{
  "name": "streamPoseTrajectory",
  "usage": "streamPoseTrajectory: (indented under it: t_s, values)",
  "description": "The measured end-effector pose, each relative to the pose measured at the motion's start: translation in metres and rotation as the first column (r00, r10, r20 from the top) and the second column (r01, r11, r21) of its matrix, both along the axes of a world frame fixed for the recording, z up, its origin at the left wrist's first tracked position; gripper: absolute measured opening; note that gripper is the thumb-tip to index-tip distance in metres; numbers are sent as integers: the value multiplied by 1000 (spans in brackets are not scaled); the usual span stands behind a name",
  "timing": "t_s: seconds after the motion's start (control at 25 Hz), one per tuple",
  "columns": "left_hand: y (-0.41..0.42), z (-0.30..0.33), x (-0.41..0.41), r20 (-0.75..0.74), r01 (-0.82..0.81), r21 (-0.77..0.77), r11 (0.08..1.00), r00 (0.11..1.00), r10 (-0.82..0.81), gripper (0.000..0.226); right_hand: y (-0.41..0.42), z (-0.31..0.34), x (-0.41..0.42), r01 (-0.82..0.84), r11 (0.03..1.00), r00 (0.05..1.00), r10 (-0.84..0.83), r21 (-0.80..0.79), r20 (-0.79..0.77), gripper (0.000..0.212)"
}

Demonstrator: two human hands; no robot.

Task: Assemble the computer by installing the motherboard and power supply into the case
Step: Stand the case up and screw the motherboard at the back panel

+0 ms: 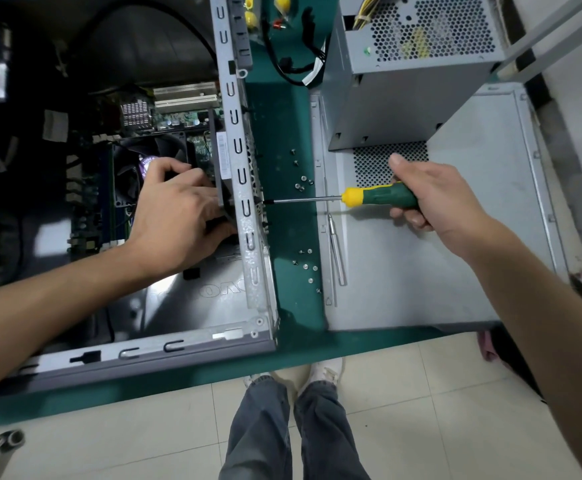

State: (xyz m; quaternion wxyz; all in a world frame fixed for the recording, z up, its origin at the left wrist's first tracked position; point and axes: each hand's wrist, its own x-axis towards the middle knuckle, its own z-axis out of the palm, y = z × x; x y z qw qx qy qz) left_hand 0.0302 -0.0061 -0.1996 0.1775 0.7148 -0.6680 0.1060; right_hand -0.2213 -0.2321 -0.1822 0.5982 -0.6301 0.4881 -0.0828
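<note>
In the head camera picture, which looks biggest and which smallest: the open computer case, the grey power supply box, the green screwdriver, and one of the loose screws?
1. Computer case, by far the largest.
2. Power supply, standing on the side panel.
3. Screwdriver, held by the right hand.
4. Loose screw, tiny.
The left hand reaches inside the case.

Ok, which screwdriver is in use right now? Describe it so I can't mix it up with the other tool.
Start at the open case on the green bench; a thin steel shaft runs from its right wall out toward the side panel. That shaft belongs to the screwdriver, held in the right hand. Its green handle with a yellow collar sets it apart from the bare metal rod lying below.
</note>
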Motion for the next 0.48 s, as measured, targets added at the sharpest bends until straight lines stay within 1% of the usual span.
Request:
streamPoseTrajectory:
  t_s: [0.04, 0.12, 0.16, 0.2, 0.24, 0.28, 0.32, 0.36, 0.44, 0.48]
  values:
    - [0, 0, 0, -4, 8, 10, 1000, 1000, -7, 28, -1, 1, -1, -6, 999, 1000, 6, 31, -7, 31]
    - [1, 0, 1, -8, 22, 14, 1000, 1000, -22, 28, -6, 2, -6, -22, 975, 989, -12, 222, 147, 9]
    - [2, 0, 2, -6, 21, 14, 1000, 1000, -21, 29, -7, 3, -8, -33, 963, 979, -23, 268, 204, 5]
    - [2, -1, 2, -7, 18, 13, 1000, 1000, -18, 30, -7, 4, -9, -42, 969, 981, -7, 244, 194, 6]
    - [2, -2, 3, -9, 18, 11, 1000, 1000, -17, 30, -7, 3, -7, -44, 984, 991, 21, 170, 132, 11]
    - [2, -3, 3, -11, 21, 7, 1000, 1000, -21, 31, -5, 1, -4, -41, 996, 998, 38, 84, 42, 22]
    - [1, -4, 3, -11, 24, 0, 1000, 1000, -24, 30, -4, 0, -1, -41, 998, 999, 42, 45, -22, 30]
    - [0, -5, 3, -12, 20, -4, 1000, 1000, -20, 30, -4, 1, -1, -32, 997, 999, 34, 71, -33, 31]
    - [-2, -5, 4, -20, 1, 9, 1000, 1000, -1, 30, -8, 0, -4, -1, 972, 996, -21, 236, 91, 14]
    - [0, -5, 4, -17, -4, 17, 1000, 1000, 4, 30, -8, -1, -5, 11, 959, 985, -60, 285, 164, 10]
